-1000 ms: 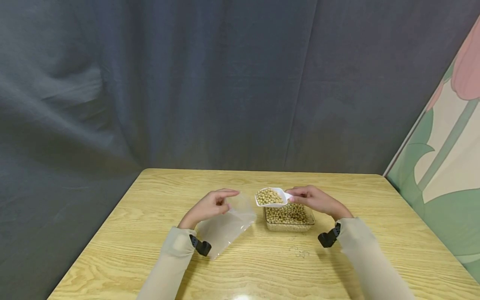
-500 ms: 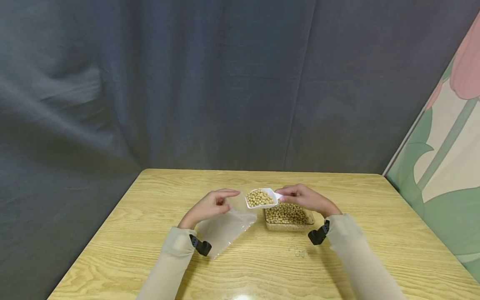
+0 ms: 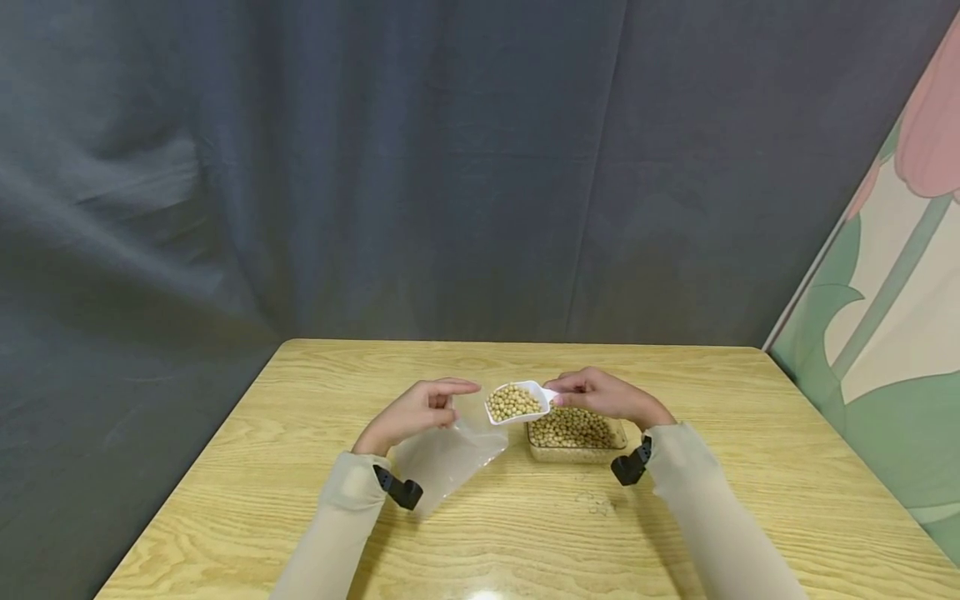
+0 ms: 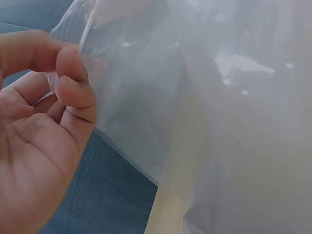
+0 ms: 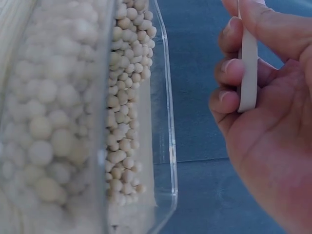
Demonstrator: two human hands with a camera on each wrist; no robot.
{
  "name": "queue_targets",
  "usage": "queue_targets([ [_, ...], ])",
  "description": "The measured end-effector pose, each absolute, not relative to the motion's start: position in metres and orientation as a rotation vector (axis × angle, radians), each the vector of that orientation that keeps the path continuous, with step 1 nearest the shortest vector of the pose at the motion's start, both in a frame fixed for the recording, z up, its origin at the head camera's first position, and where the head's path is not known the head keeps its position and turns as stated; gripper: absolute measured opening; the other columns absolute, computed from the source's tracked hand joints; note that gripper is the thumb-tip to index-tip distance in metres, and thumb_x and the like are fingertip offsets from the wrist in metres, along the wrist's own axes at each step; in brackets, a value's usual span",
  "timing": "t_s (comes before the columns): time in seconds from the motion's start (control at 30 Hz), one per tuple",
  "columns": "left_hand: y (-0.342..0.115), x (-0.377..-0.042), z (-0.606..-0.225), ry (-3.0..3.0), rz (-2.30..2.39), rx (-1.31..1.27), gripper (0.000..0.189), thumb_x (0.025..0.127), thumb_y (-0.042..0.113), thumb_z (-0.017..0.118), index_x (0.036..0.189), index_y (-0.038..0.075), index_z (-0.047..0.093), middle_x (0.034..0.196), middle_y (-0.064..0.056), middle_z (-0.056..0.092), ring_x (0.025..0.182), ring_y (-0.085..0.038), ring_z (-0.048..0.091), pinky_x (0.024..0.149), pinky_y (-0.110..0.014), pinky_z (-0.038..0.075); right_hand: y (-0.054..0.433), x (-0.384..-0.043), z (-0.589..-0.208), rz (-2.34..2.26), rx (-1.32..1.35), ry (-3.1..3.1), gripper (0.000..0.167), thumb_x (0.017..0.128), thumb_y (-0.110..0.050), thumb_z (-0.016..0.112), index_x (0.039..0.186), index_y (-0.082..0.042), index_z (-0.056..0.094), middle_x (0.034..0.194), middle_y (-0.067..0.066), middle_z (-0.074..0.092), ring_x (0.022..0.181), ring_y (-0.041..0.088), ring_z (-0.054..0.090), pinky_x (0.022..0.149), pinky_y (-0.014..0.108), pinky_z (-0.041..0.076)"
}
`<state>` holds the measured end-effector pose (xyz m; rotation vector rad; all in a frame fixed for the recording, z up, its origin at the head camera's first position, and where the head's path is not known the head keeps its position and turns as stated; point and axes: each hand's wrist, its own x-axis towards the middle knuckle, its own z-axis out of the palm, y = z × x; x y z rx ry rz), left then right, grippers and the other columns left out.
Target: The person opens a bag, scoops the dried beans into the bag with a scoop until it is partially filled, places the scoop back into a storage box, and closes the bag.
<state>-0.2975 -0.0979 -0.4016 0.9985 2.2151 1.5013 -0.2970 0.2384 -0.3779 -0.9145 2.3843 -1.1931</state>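
My left hand [image 3: 412, 412] pinches the upper edge of a clear plastic bag [image 3: 448, 460], which hangs towards the table. In the left wrist view thumb and fingers meet at the edge of the film, and the bag [image 4: 234, 131] spreads to the right. With my right hand [image 3: 611, 396] I grip the handle [image 5: 249, 68] of a white scoop [image 3: 538, 392]. Pale yellow soybeans [image 3: 512, 402] fill the scoop, whose front lip dips slightly beside the bag's mouth. Behind and below it stands a clear rectangular container [image 3: 577, 455], holding many more soybeans [image 5: 127, 97].
Both hands work above a light wood-grain table [image 3: 525, 533]. A dark blue-grey curtain [image 3: 450, 167] hangs behind it and along the left. At the right is a panel [image 3: 892, 333] painted with a pink flower and green leaves.
My right hand has carried the filled scoop left from above the container to the bag's mouth, and the scoop has tipped slightly. My left hand stays almost in place with the bag.
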Motion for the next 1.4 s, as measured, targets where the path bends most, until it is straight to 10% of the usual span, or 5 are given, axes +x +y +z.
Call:
queue_targets([
  [0.37, -0.098, -0.297, -0.396, 2.136, 1.529, 0.967, 0.051, 0.086, -0.009, 0.051, 0.136, -0.001, 0.052, 0.129, -0.029, 0.053, 0.063, -0.006, 0.044, 0.062, -0.023, 0.045, 0.234, -0.298, -0.370, -1.076, -0.955, 2.446, 0.032, 0.098, -0.019, 0.052, 0.121, -0.001, 0.066, 0.130, 0.024, 0.058, 0.119, 0.038, 0.056, 0.095, 0.048, 0.048],
  [0.7, -0.096, -0.295, -0.391, 2.118, 1.500, 0.988, 0.050, 0.085, -0.009, 0.050, 0.134, -0.006, 0.052, 0.134, -0.028, 0.051, 0.063, -0.006, 0.043, 0.062, -0.021, 0.044, 0.230, -0.299, -0.362, -1.043, -0.974, 2.433, 0.024, 0.096, -0.015, 0.055, 0.113, -0.007, 0.072, 0.121, 0.016, 0.065, 0.100, 0.019, 0.062, 0.082, 0.030, 0.049],
  [1.17, -0.095, -0.299, -0.393, 2.092, 1.495, 1.000, 0.049, 0.084, -0.010, 0.049, 0.134, -0.007, 0.052, 0.141, -0.024, 0.047, 0.061, -0.006, 0.046, 0.061, -0.025, 0.044, 0.226, -0.297, -0.350, -0.995, -0.938, 2.413, 0.022, 0.096, -0.012, 0.055, 0.110, -0.006, 0.071, 0.126, 0.019, 0.062, 0.059, 0.007, 0.033, 0.074, 0.031, 0.043],
  [1.4, -0.095, -0.298, -0.391, 2.084, 1.496, 0.985, 0.049, 0.085, -0.008, 0.049, 0.134, -0.005, 0.053, 0.139, -0.022, 0.050, 0.062, -0.007, 0.046, 0.061, -0.025, 0.044, 0.225, -0.297, -0.346, -0.958, -0.960, 2.430, 0.024, 0.095, -0.012, 0.056, 0.113, -0.004, 0.070, 0.124, 0.018, 0.064, 0.092, 0.010, 0.059, 0.080, 0.033, 0.048],
])
